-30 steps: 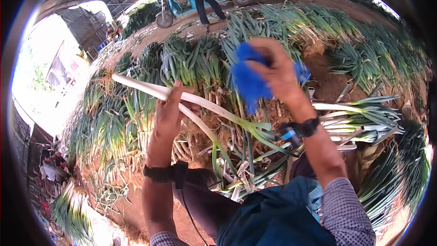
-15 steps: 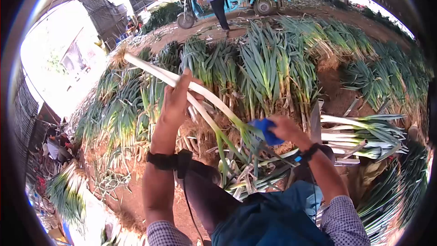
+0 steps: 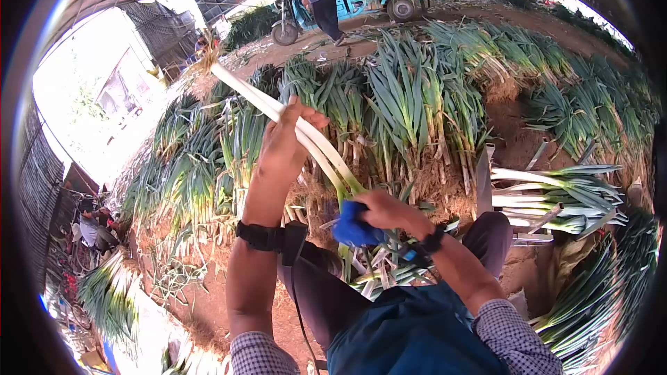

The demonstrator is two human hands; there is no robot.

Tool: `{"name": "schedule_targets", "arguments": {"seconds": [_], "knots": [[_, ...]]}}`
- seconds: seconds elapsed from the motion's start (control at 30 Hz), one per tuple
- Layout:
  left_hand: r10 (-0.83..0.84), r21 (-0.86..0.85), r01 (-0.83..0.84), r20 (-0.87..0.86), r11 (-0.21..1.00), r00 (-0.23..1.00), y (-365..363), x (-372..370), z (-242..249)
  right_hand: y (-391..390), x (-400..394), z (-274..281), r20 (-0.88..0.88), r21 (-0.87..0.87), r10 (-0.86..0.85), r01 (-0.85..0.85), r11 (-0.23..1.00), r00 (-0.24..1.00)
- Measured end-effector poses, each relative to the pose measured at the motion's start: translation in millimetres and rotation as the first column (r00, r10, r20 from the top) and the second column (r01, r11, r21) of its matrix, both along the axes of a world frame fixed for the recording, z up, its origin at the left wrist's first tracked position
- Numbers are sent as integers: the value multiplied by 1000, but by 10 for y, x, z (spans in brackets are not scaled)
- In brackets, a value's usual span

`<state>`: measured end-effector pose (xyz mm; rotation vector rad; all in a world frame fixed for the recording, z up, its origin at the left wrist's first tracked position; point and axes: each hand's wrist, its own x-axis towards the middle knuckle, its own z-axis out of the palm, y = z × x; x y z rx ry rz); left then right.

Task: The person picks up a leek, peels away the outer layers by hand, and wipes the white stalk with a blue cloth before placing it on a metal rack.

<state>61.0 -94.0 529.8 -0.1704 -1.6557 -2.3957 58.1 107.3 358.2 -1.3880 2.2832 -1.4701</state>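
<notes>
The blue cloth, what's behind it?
Two long leeks run down to the blue cloth, their stalks turning green just above it. The right hand grips the cloth there. Whatever part of the leaves lies behind or inside the cloth is covered.

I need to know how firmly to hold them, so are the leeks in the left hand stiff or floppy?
The leeks look fairly stiff along their white shafts, which reach past the left hand with little sag. They probably bend somewhat, given their curve toward the right hand. Their smooth surface may be slippery.
</notes>
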Motion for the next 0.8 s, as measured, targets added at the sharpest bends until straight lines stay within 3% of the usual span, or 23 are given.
{"name": "schedule_targets", "arguments": {"seconds": [0.03, 0.1, 0.17, 0.27, 0.33, 0.37, 0.4, 0.47, 0.53, 0.63, 0.73, 0.8], "knots": [[-39, 2, 39, -27, 999, 999, -26, 13, 40, 168, -52, -183, 0, 23, 7, -7, 1000, 1000], [-73, -42, 75, 34, 996, 997, 3, 132, 157, 597, -168, -101, 48, 119, -358, 350, 929, 933], [-86, -80, 89, 38, 993, 996, 8, 146, 164, 1001, -293, 129, 478, -296, -126, 294, 909, 869], [-92, -105, 95, 39, 990, 995, 150, 62, 171, 623, -420, 313, 147, -687, 5, 99, 720, 989], [-133, -91, 137, 51, 986, 990, 307, 48, 182, 126, -299, 609, 165, -584, -3, 100, 806, 986], [-143, -85, 148, 61, 985, 988, 357, 61, 177, 16, -245, 690, 305, -352, -46, 157, 923, 951], [-86, -141, 93, 54, 986, 995, 368, 65, 183, -1, -218, 633, 264, -375, -60, 160, 913, 963], [-131, -84, 139, 101, 987, 986, 245, 94, 169, -97, -97, 432, 170, -429, -70, 138, 893, 983], [-145, -11, 148, 145, 989, 979, 160, 108, 128, -23, -18, 164, 132, -240, -108, 137, 961, 985], [-183, 25, 182, 179, 983, 967, 103, 14, -103, 140, -70, -230, 46, -142, -141, 146, 979, 989], [-258, -146, 264, 59, 953, 964, 231, 57, -43, 272, -34, -193, 525, -438, 175, 88, 895, 833], [-420, -279, 384, -80, 880, 904, 299, -4, 109, 274, -62, -212, 570, -751, 608, 51, 658, 553]]}}
